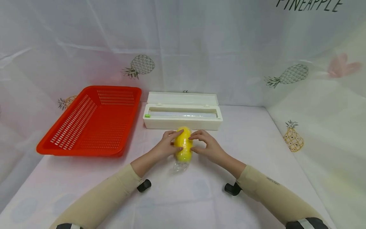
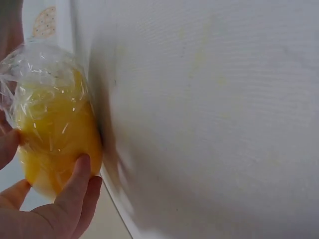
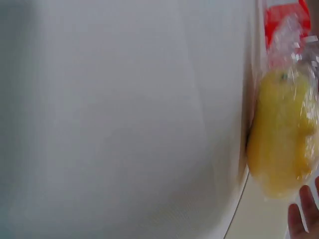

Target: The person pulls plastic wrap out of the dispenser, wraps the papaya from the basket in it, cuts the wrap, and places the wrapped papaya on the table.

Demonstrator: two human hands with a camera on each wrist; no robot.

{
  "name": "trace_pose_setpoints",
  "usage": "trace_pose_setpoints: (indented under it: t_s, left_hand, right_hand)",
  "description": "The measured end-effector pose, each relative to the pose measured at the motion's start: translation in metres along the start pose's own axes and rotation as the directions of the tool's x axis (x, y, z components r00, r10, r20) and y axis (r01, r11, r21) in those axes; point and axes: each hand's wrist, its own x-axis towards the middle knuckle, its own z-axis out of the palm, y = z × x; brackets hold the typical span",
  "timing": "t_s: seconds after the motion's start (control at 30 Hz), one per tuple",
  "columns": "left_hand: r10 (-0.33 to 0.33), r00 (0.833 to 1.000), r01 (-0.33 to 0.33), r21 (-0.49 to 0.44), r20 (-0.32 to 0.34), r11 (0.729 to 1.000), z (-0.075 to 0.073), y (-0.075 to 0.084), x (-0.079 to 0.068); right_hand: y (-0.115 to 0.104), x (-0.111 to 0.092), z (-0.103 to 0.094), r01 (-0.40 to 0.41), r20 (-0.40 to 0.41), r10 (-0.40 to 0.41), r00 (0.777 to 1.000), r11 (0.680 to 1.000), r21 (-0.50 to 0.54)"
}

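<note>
A yellow oblong fruit point(image 1: 184, 143) wrapped in clear plastic film lies in the middle of the table, its loose film end point(image 1: 180, 166) toward me. My left hand point(image 1: 168, 144) holds it from the left, thumb and fingers spread over its side; in the left wrist view the fingertips point(image 2: 82, 167) press on the wrapped surface. On the other side, my right hand point(image 1: 207, 146) has its thumb and bent fingers right at the fruit's edge, with a gap between them. The right wrist view shows right fingers point(image 3: 301, 214) beside the fruit's lower end.
Behind the fruit stands a white film dispenser box point(image 1: 183, 122) with its lid raised, a roll point(image 1: 183, 114) inside and a green slider point(image 1: 147, 115) at its left end. A red plastic basket point(image 1: 130, 127) stands at the left. Cloth printed with pineapples point(image 1: 142, 64) hangs behind.
</note>
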Motion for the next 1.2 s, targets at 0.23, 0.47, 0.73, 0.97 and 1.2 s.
trace_pose_setpoints:
  t_s: [0.23,0.47,0.73,0.97,1.2]
  left_hand:
    - [-0.025,1.000,0.025,0.038,-0.004,0.999,-0.006,0.000,0.009]
    - [-0.074,0.997,0.074,0.002,0.008,0.997,-0.010,0.003,0.016]
    - [-0.081,0.993,0.087,-0.083,0.081,0.993,-0.016,0.004,0.023]
    - [-0.101,0.990,0.113,-0.127,0.099,0.985,-0.018,0.006,0.024]
    - [-0.078,0.993,0.080,-0.027,0.083,0.996,-0.015,0.006,0.023]
  right_hand:
    - [-0.013,-0.013,0.011,0.237,0.065,-0.231,0.971,0.965,-0.116]
    - [-0.017,-0.015,0.020,0.284,0.097,-0.270,0.958,0.940,-0.189]
    - [-0.011,-0.018,0.018,0.436,0.106,-0.427,0.898,0.895,-0.093]
    - [-0.013,-0.015,0.026,0.529,0.113,-0.517,0.849,0.825,-0.201]
    - [-0.014,-0.023,0.018,0.446,0.092,-0.438,0.894,0.889,-0.108]
